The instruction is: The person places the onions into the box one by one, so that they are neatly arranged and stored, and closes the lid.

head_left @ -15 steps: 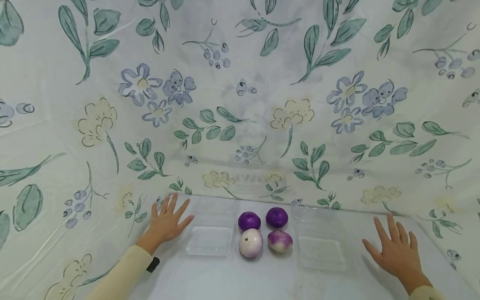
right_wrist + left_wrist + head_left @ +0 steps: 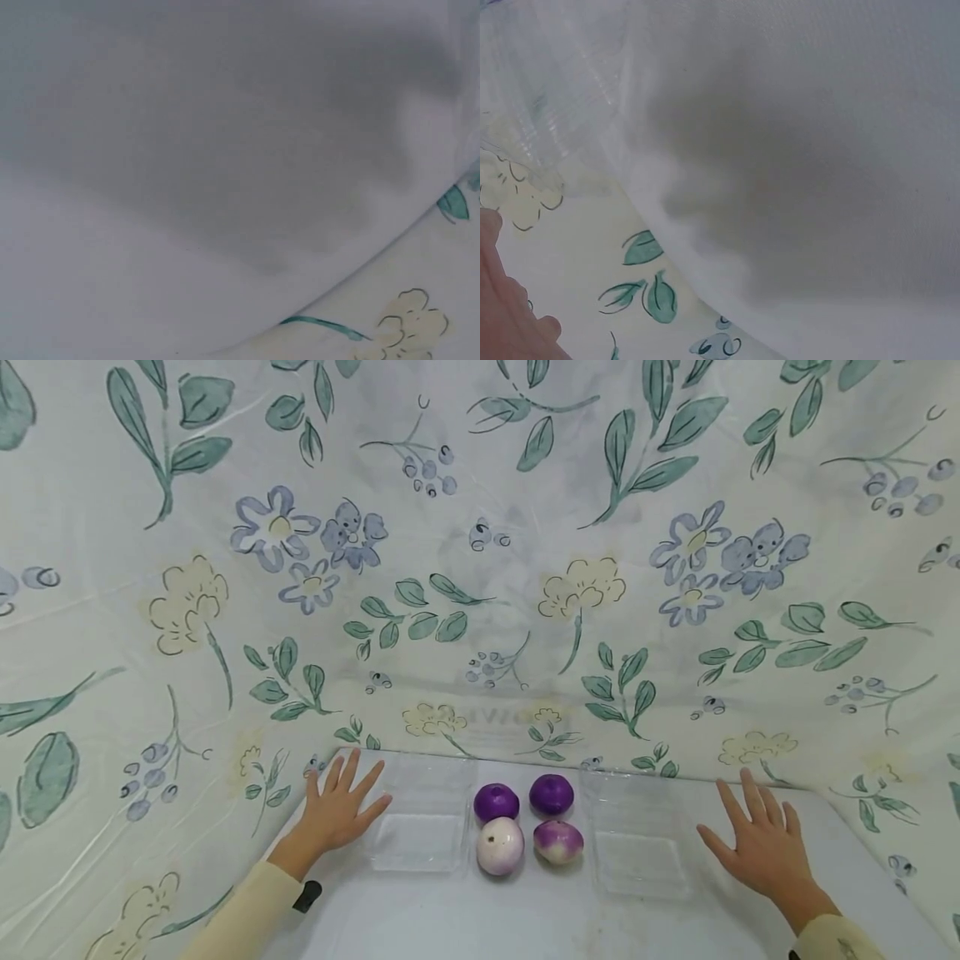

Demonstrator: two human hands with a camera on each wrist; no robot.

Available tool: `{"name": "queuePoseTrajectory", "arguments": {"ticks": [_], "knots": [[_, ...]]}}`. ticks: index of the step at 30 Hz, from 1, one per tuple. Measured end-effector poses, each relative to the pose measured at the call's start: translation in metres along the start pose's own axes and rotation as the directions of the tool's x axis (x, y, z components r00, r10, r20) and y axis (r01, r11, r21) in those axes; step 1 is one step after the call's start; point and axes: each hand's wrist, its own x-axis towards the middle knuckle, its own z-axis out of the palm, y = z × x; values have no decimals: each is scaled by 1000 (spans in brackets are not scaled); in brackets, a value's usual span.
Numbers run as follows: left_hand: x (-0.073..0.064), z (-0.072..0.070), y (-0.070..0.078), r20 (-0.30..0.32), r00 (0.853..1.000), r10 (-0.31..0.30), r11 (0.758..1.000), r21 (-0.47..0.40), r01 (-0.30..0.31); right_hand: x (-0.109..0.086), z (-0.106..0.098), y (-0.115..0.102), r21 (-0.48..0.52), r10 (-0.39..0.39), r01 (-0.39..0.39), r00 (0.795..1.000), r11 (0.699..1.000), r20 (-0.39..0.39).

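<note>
My left hand (image 2: 335,810) is spread, fingers straight, beside a clear plastic box (image 2: 418,843) on the left, holding nothing. Its fingers (image 2: 510,315) show at the lower left of the left wrist view. My right hand (image 2: 768,843), also spread and holding nothing, is to the right of a second clear box (image 2: 642,866); the right wrist view shows only its shadow. Between the boxes stand two dark purple turnip-like vegetables (image 2: 552,795) at the back. In front of them are a mostly white one (image 2: 500,847) and a purple-and-white one (image 2: 558,842).
Both clear boxes have their lids folded back toward the rear edge of the white table (image 2: 517,918). A floral cloth (image 2: 480,635) rises behind the table and along its sides. A black band (image 2: 307,896) is at my left wrist.
My right hand has moved left and slightly away from me, closer to the right box. My left hand has barely shifted. The vegetables and boxes have stayed put.
</note>
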Motion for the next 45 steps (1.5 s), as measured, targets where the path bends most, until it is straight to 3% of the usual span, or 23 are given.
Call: {"name": "queuePoseTrajectory", "arguments": {"ticks": [4,11,22,33,45], "knots": [[-1,-2,5,-12,1000,11,1000,-20,-11,5,-3,-9,-3,-27,27,999,1000,-28],[-8,-2,12,24,1000,18,995,-101,-15,15,-11,-25,5,-76,77,996,997,-56],[-12,1,19,17,1000,21,989,-149,-18,22,-11,-51,7,-114,114,993,993,-43],[-24,3,21,129,992,-6,973,-226,36,30,-11,-73,16,-177,179,981,984,-83],[-35,13,24,208,978,-20,934,-344,93,37,-7,-106,56,-242,245,969,968,-46]]}}
